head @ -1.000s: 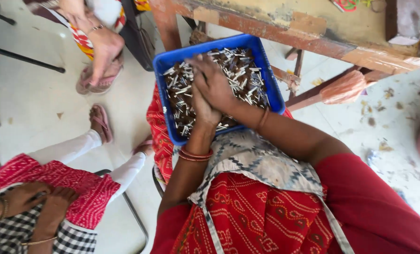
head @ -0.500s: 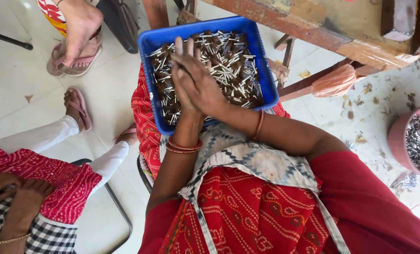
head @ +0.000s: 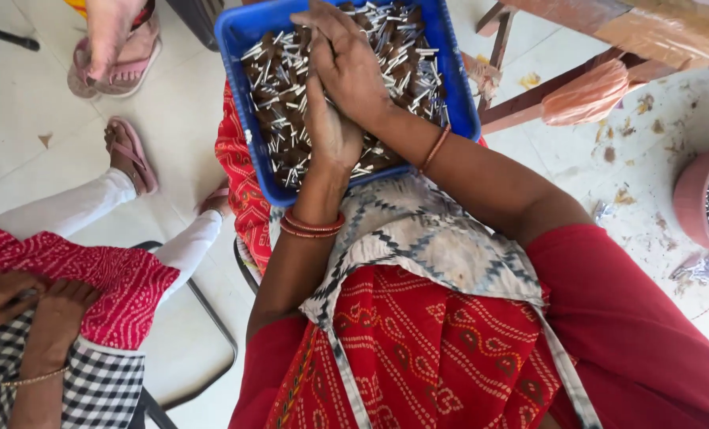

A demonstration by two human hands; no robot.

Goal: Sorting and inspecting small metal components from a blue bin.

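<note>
A blue plastic tray (head: 458,87) rests on my lap, filled with several small brown sticks with silvery ends (head: 279,103). My left hand (head: 331,135) and my right hand (head: 348,67) are pressed palm to palm over the middle of the tray, fingers straight and pointing away from me. The right hand lies over the left. Whether any sticks are caught between the palms is hidden. Red bangles (head: 311,226) circle my left wrist and a thin one (head: 434,149) my right. I wear red patterned cloth with a grey and white apron (head: 418,238).
A pink bowl (head: 692,202) of silvery pieces stands on the floor at right. A wooden bench frame (head: 608,28) and a pink plastic bundle (head: 585,94) lie beyond the tray. A co-worker's hands (head: 21,306), white-clad legs and pink sandal (head: 132,155) are at left; another person's hand (head: 108,32) is top left.
The tray has slid toward the top of the view as my head tipped down. My joined hands have moved farther up over the sticks. The pink bowl has come into view at right.
</note>
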